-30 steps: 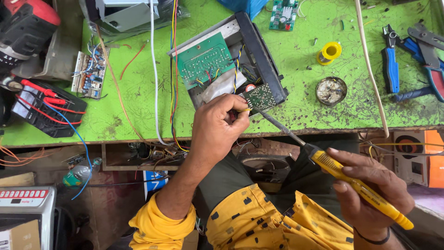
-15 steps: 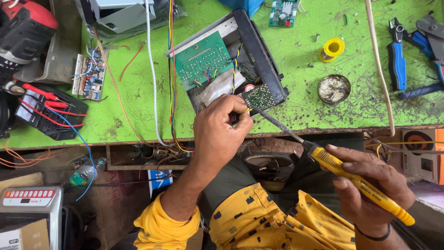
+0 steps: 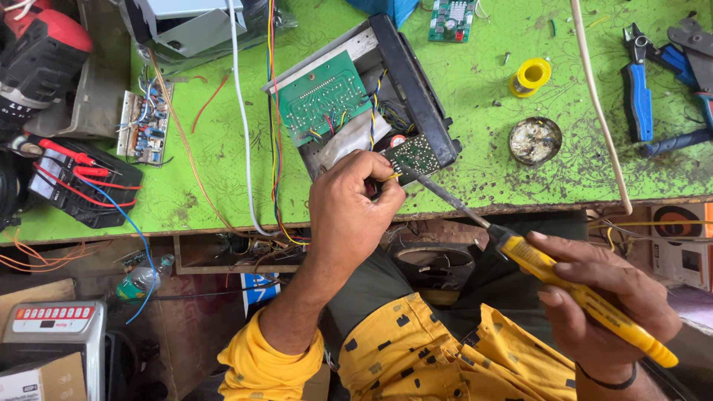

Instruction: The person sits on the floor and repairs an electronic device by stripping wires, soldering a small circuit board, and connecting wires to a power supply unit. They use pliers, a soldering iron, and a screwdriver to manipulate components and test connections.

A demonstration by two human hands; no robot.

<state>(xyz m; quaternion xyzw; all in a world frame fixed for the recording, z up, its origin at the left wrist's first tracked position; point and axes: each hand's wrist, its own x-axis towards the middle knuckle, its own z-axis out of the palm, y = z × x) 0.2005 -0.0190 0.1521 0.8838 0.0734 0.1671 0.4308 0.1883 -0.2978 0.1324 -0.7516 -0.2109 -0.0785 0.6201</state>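
Observation:
My left hand (image 3: 353, 204) pinches a thin wire at the small green circuit board (image 3: 413, 154) that sticks out of an opened black device (image 3: 405, 82) on the green bench. A larger green board (image 3: 321, 95) lies tilted over the device's open top. My right hand (image 3: 605, 301) grips the yellow handle of a soldering iron (image 3: 564, 282). Its metal tip (image 3: 416, 177) touches the small board right beside my left fingertips.
A round tin of flux (image 3: 535, 140) and a yellow solder spool (image 3: 530, 75) sit right of the device. Blue-handled pliers (image 3: 640, 85) lie at far right. A multimeter with red probes (image 3: 78, 178), a loose board (image 3: 145, 122) and a red drill (image 3: 41, 56) are at left. Wires hang over the bench edge.
The view has shifted slightly. Both hands stay in place, with the iron's tip held at the small board.

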